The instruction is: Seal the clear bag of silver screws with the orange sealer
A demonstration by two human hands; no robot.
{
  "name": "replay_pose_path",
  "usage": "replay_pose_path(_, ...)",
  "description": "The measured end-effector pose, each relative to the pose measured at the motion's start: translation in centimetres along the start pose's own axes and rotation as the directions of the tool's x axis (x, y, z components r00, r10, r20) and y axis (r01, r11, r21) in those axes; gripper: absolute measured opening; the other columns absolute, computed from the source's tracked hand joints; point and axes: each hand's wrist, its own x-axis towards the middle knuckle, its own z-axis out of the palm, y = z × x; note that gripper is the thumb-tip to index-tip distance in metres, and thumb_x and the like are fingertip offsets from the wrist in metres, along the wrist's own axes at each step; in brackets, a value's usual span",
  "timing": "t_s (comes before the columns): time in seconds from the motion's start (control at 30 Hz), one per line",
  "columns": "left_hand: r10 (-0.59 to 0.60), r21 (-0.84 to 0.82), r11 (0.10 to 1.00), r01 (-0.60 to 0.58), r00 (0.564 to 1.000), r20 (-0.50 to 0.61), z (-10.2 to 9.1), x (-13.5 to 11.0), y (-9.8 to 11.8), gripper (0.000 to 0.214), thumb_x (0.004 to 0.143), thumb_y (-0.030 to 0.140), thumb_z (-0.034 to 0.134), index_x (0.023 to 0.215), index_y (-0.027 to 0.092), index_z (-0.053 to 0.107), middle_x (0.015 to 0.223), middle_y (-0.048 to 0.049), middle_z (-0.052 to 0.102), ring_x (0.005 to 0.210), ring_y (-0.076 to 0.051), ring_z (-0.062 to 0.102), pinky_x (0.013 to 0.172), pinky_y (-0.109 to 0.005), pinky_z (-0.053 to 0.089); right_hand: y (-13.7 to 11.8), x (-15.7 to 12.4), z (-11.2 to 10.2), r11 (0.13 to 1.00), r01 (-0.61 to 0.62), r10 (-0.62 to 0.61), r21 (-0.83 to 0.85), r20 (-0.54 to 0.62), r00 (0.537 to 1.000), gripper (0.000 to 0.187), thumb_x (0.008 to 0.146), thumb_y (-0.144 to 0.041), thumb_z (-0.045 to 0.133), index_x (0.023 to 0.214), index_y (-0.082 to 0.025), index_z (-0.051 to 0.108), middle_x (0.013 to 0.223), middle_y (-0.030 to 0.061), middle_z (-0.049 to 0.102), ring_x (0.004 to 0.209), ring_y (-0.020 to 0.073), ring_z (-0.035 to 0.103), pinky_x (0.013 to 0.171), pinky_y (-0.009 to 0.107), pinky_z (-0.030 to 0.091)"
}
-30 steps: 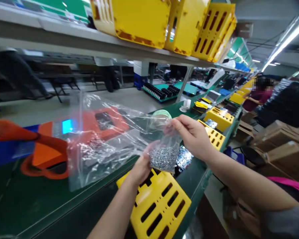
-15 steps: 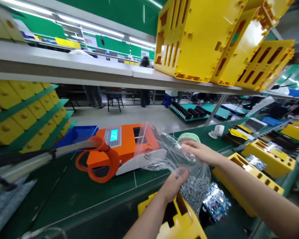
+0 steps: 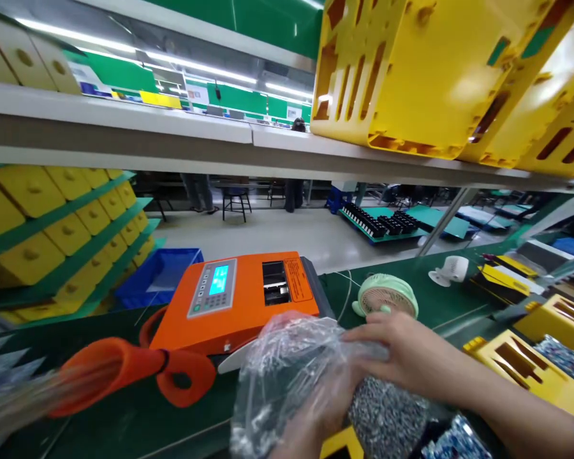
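A clear plastic bag [image 3: 272, 382] is bunched up in front of me, its loose upper part flopped over to the left. Small grey metal pieces [image 3: 387, 417], too fine to name surely, fill its lower part. My right hand [image 3: 392, 347] is closed on the bunched film from the right. Below it, my left hand [image 3: 323, 401] grips the bag too, mostly covered by the crumpled film and blurred. Beyond the bag stands an orange machine [image 3: 249, 287] with a lit blue screen and keypad.
Orange rings [image 3: 186, 379] lie left of the machine, by a blue bin [image 3: 157, 280]. A green fan [image 3: 387, 293] stands behind my right hand. Yellow housings [image 3: 530, 376] are at right; more yellow housings [image 3: 425, 76] sit on the shelf [image 3: 172, 137] overhead. A silvery packet [image 3: 456, 440] lies at bottom.
The bag's open upper part has folded down over my left hand. My hands have come closer together, and the view has shifted so the machine appears nearer.
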Motion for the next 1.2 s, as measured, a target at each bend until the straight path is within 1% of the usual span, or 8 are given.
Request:
replay_pose_path(0.1, -0.031, -0.021, 0.999, 0.03, 0.999, -0.034, 0.5, 1.2, 0.9, 0.04, 0.08, 0.052, 0.054, 0.096, 0.017, 0.063, 0.083, -0.0027, 0.059, 0.085, -0.018, 0.052, 0.083, -0.033, 0.037, 1.1, 2.0, -0.1, 0.989, -0.054, 0.082, 0.139, -0.206, 0.975, 0.03, 0.09, -0.04, 0.043, 0.085, -0.02, 0.065, 0.077, 0.0039, 0.062, 0.072, 0.0157, 0.055, 0.068, 0.03, 0.042)
replay_pose_path(0.2, -0.052, -0.124, 0.991, 0.042, 0.996, -0.077, 1.2, 2.5, 2.1, 0.041, 0.079, 0.053, 0.057, 0.09, 0.014, 0.06, 0.073, 0.0009, 0.053, 0.071, -0.011, 0.047, 0.07, -0.025, 0.034, 2.3, 4.1, -1.0, 0.936, -0.112, 0.241, 0.333, -0.374, 0.896, 0.032, 0.088, -0.047, 0.046, 0.083, -0.018, 0.059, 0.067, -0.0001, 0.051, 0.06, 0.0119, 0.044, 0.056, 0.026, 0.036)
replay_pose_path(0.3, -0.047, -0.295, 0.955, 0.012, 0.993, -0.109, 1.4, 3.9, 3.0, 0.044, 0.077, 0.055, 0.058, 0.089, 0.013, 0.059, 0.075, -0.0014, 0.057, 0.073, -0.012, 0.051, 0.074, -0.026, 0.036, 3.1, 6.5, -1.6, 0.847, -0.088, 0.337, 0.524, -0.401, 0.852, 0.035, 0.086, -0.051, 0.048, 0.077, -0.018, 0.054, 0.062, -0.0034, 0.038, 0.053, 0.0083, 0.032, 0.047, 0.023, 0.027)
replay_pose_path(0.43, -0.09, -0.568, 0.822, 0.032, 0.993, -0.074, 1.1, 5.8, 2.6, 0.051, 0.078, 0.061, 0.051, 0.09, 0.012, 0.061, 0.088, -0.0097, 0.063, 0.09, -0.022, 0.058, 0.089, -0.036, 0.04, 3.9, 9.9, -1.2, 0.789, -0.052, 0.372, 0.612, -0.409, 0.833, 0.035, 0.085, -0.052, 0.049, 0.075, -0.019, 0.051, 0.06, -0.0044, 0.032, 0.05, 0.0072, 0.029, 0.045, 0.022, 0.024)
replay_pose_path(0.6, -0.013, -0.724, 0.69, -0.002, 1.0, -0.016, 0.6, 7.3, 1.7, 0.061, 0.074, 0.064, 0.054, 0.108, 0.013, 0.062, 0.112, -0.014, 0.062, 0.115, -0.03, 0.051, 0.104, -0.046, 0.034, 4.7, 13.6, -0.4, 0.778, -0.04, 0.368, 0.626, -0.404, 0.838, 0.036, 0.085, -0.05, 0.051, 0.069, -0.018, 0.047, 0.055, -0.0048, 0.031, 0.048, 0.0071, 0.027, 0.045, 0.024, 0.02)
replay_pose_path(0.77, 0.028, -0.737, 0.676, 0.004, 0.999, 0.031, 0.3, 7.6, 2.3, 0.065, 0.067, 0.064, 0.062, 0.116, 0.021, 0.06, 0.126, -0.0092, 0.058, 0.125, -0.031, 0.044, 0.11, -0.046, 0.029, 5.1, 15.8, 0.0, 0.776, -0.051, 0.362, 0.629, -0.377, 0.853, 0.037, 0.085, -0.049, 0.051, 0.067, -0.018, 0.044, 0.055, -0.0049, 0.03, 0.048, 0.0072, 0.026, 0.046, 0.025, 0.019)
replay_pose_path(1.03, 0.037, -0.681, 0.711, -0.172, 0.977, -0.209, 0.6, 7.6, 2.6, 0.056, 0.066, 0.057, 0.068, 0.11, 0.024, 0.064, 0.116, -0.0047, 0.064, 0.129, -0.026, 0.041, 0.116, -0.037, 0.022, 3.9, 17.2, -0.4, 0.846, -0.117, 0.316, 0.52, -0.313, 0.896, 0.035, 0.085, -0.044, 0.05, 0.063, -0.018, 0.042, 0.053, -0.0045, 0.033, 0.048, 0.0078, 0.028, 0.046, 0.026, 0.022)
replay_pose_path(1.2, 0.023, -0.787, 0.617, -0.016, 1.0, -0.003, 1.1, 7.6, 3.5, 0.054, 0.063, 0.06, 0.068, 0.099, 0.02, 0.068, 0.118, -0.0073, 0.063, 0.129, -0.03, 0.04, 0.115, -0.044, 0.023, 3.0, 17.6, -1.2, 0.903, -0.118, 0.267, 0.414, -0.323, 0.908, 0.035, 0.084, -0.038, 0.051, 0.059, -0.017, 0.038, 0.051, -0.0052, 0.031, 0.048, 0.0073, 0.027, 0.046, 0.026, 0.023)
